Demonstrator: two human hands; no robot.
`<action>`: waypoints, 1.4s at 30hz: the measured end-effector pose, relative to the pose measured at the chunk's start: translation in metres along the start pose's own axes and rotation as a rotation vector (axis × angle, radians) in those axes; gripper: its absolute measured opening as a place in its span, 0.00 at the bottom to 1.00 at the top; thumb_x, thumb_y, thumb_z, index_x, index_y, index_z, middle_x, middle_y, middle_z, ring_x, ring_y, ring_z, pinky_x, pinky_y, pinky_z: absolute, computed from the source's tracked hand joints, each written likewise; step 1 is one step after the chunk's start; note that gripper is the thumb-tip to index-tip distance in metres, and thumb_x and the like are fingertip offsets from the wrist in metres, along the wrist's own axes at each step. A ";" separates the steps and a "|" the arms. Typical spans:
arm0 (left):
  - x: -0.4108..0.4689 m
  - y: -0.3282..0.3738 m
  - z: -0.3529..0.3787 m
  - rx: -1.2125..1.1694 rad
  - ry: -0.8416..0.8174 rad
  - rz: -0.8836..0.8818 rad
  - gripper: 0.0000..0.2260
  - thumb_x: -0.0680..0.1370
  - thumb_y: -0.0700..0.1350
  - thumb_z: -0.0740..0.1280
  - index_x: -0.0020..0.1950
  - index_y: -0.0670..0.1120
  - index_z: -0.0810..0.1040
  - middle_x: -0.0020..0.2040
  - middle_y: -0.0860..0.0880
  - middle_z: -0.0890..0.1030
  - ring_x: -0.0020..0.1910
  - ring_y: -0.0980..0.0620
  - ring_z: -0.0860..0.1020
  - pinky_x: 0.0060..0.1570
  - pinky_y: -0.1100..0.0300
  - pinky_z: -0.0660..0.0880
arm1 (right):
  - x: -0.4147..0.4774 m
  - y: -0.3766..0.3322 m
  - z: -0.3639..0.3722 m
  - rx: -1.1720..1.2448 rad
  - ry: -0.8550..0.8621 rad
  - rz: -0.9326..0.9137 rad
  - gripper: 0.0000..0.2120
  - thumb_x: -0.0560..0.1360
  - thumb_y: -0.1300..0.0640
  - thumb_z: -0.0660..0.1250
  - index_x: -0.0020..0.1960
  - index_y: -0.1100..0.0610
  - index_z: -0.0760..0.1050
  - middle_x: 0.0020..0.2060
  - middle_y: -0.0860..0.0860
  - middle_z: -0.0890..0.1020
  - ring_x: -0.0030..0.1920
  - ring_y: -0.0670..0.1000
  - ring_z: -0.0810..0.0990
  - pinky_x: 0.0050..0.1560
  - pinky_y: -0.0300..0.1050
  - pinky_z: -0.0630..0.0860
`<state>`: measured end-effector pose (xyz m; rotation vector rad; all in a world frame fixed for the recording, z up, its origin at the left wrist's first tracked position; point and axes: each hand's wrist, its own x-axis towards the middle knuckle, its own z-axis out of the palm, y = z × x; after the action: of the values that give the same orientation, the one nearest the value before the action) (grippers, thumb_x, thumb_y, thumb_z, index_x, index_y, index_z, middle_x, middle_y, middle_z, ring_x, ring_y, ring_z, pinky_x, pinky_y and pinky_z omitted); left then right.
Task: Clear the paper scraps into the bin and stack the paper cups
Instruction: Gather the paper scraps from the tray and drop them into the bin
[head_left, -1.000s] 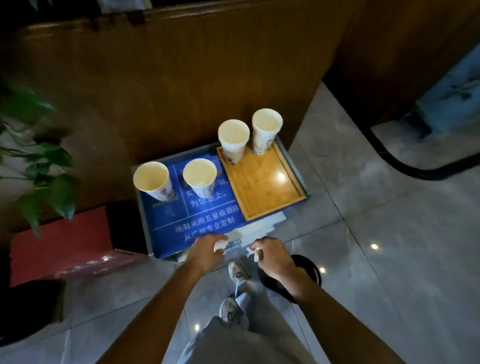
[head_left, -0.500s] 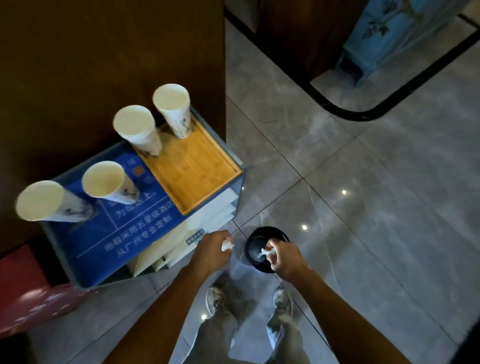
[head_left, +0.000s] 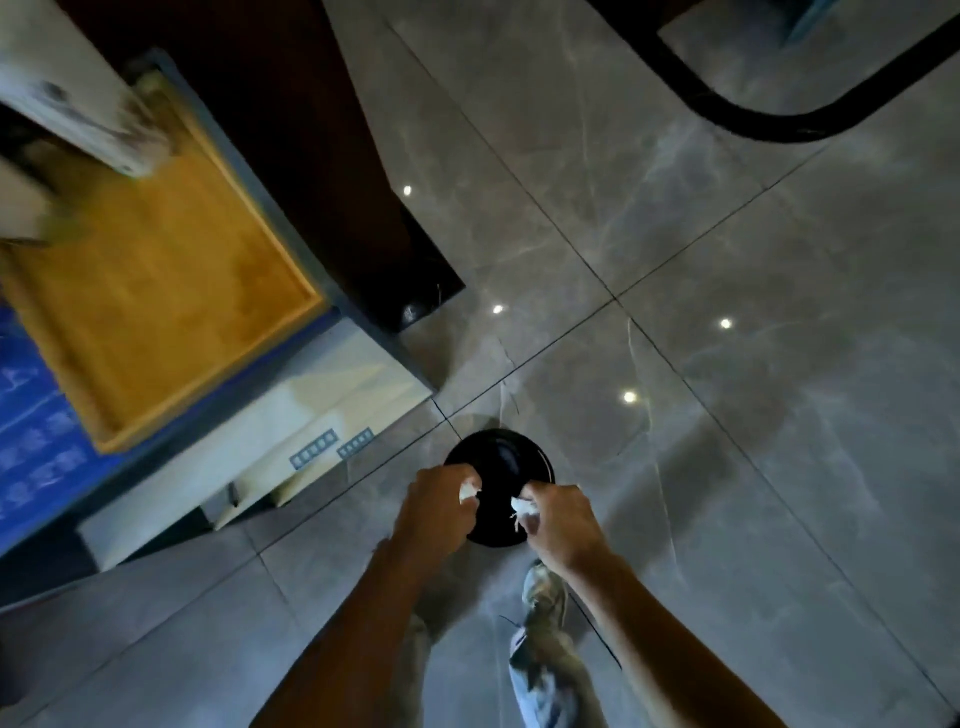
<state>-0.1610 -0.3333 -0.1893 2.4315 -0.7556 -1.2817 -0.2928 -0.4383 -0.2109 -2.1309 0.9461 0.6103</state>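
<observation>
A round black bin (head_left: 501, 457) stands on the floor below me. Both my hands hover over its opening. My left hand (head_left: 434, 512) is closed on a white paper scrap (head_left: 469, 491) at the bin's left edge. My right hand (head_left: 563, 522) grips another white paper scrap (head_left: 522, 506) at the bin's right edge. One paper cup (head_left: 67, 101), blurred, shows at the top left on the wooden tray (head_left: 156, 291); a second blurred cup (head_left: 21, 208) is cut off by the left edge.
The tray sits on a blue-topped low stand (head_left: 41, 447) with white boxes (head_left: 291, 447) under it, left of the bin. A dark wooden wall (head_left: 311, 156) rises behind. Grey tiled floor (head_left: 727, 364) spreads right. My shoe (head_left: 543, 592) is near the bin.
The view has swung down and right toward the bin. Both hands, still holding scraps, have come together over the bin's opening; most cups left the view.
</observation>
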 end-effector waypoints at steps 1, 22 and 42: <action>0.013 -0.004 0.014 -0.004 -0.003 -0.020 0.11 0.75 0.42 0.69 0.57 0.46 0.81 0.55 0.44 0.84 0.55 0.45 0.81 0.56 0.50 0.79 | 0.014 0.013 0.010 0.001 -0.005 0.004 0.13 0.76 0.56 0.67 0.60 0.54 0.78 0.55 0.53 0.84 0.58 0.53 0.82 0.58 0.42 0.75; 0.290 -0.191 0.275 0.337 -0.361 -0.122 0.13 0.78 0.39 0.62 0.60 0.38 0.77 0.62 0.35 0.76 0.61 0.34 0.75 0.63 0.43 0.73 | 0.282 0.160 0.300 -0.348 -0.509 0.079 0.20 0.82 0.57 0.56 0.72 0.63 0.64 0.72 0.64 0.68 0.72 0.64 0.66 0.70 0.56 0.63; 0.136 -0.129 0.158 0.542 -0.470 0.017 0.14 0.76 0.43 0.64 0.61 0.46 0.76 0.60 0.42 0.79 0.59 0.40 0.78 0.59 0.47 0.72 | 0.128 0.085 0.196 -0.166 -0.476 0.168 0.22 0.81 0.48 0.58 0.71 0.58 0.68 0.64 0.59 0.77 0.63 0.59 0.76 0.62 0.52 0.75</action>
<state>-0.1877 -0.3069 -0.4323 2.5121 -1.4003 -1.8725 -0.3043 -0.3844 -0.4539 -1.9225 0.8277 1.2530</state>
